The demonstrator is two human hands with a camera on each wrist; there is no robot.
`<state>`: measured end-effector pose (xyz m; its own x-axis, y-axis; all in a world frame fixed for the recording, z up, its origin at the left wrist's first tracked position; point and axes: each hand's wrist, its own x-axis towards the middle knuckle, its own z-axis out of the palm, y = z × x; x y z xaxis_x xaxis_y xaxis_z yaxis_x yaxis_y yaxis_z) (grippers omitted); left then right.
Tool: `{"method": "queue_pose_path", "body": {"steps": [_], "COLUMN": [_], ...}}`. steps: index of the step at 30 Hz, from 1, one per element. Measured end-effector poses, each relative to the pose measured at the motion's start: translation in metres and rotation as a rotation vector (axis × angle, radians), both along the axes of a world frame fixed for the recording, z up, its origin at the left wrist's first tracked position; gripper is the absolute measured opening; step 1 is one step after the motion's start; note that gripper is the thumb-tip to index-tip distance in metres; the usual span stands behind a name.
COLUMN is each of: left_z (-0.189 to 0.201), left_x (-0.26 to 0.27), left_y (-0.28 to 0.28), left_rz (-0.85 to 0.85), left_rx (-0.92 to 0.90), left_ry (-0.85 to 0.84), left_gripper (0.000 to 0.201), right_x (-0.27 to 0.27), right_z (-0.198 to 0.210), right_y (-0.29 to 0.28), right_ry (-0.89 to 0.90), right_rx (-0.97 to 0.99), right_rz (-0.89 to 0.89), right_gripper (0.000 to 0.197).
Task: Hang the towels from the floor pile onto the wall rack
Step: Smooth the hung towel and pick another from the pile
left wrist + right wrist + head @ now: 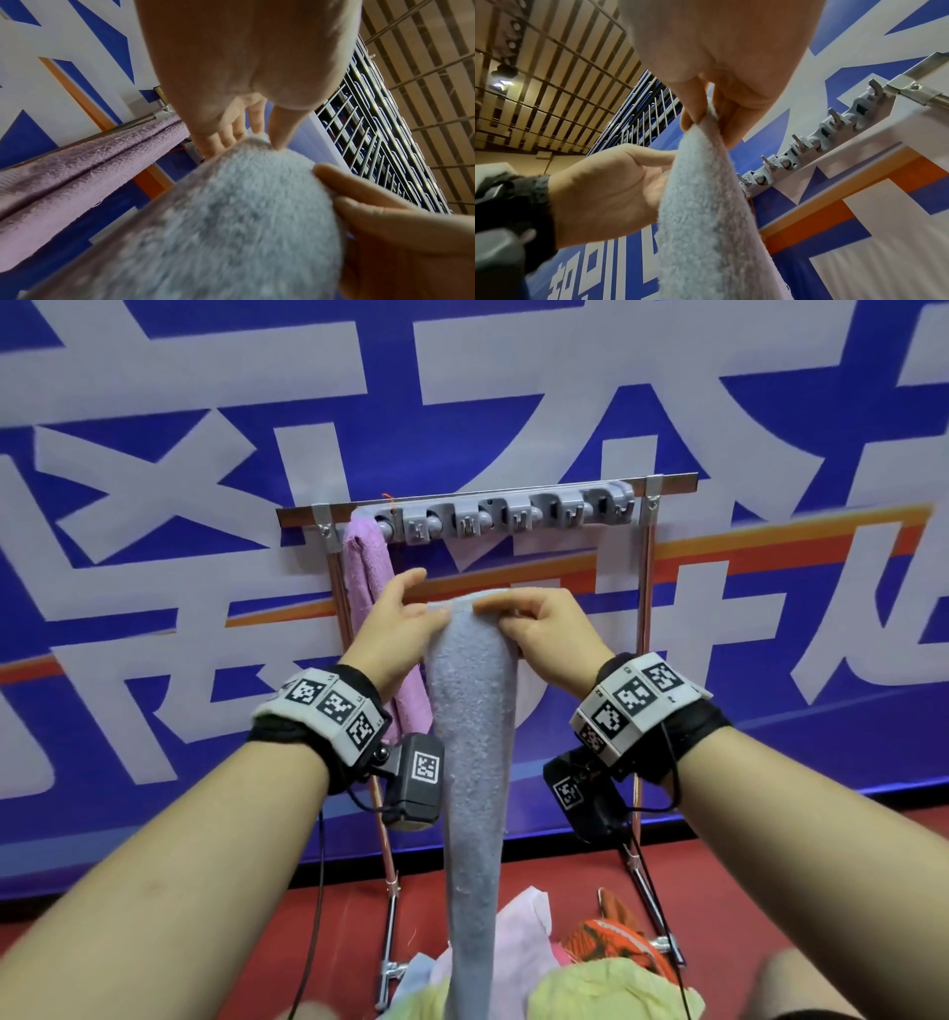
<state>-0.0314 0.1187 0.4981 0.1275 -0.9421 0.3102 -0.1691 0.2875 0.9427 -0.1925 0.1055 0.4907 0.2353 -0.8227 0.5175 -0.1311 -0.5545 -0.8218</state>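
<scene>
**Second towel raised toward the rack, top edge gathered between both hands**

From left: a pink towel [367,588] already hangs from the leftmost clip of the wall rack [493,510]. Beside it, the left hand [398,621] steadies the top of a grey-blue towel [472,737], thumb and fingers closed lightly on the edge. The right hand [544,629] pinches the same edge firmly between thumb and forefinger. The towel hangs below the rack, its tail reaching the floor pile [565,968], where pale pink, orange and yellow-green cloths remain. Judged step: presenting the second towel to a free clip. The next move likely calls for lifting the bunched edge to the adjacent grey clip and pressing it in while the other hand keeps the gather tight.
</scene>
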Motion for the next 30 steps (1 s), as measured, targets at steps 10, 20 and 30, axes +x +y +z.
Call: {"method": "queue_pose_path", "body": {"steps": [10,20,30], "left_z": [-0.027,-0.017,-0.006], "left_x": [-0.012,-0.021,-0.027], "left_y": [0.015,0.017,0.014], "left_rz": [-0.06,-0.083,-0.115], "left_rx": [-0.05,-0.109,0.021], "left_ry": [-0.181,-0.178,0.052], "left_gripper": [0.089,0.034,0.036], "right_x": [-0.005,-0.018,-0.026], "right_z": [0.005,0.016,0.008], "right_y": [-0.01,-0.013,-0.006], "right_ry": [-0.029,-0.085,-0.217], "right_rx": [0.031,0.074,0.376], "right_rz": [-0.067,-0.116,0.293], "right_gripper": [0.038,0.045,0.051]}}
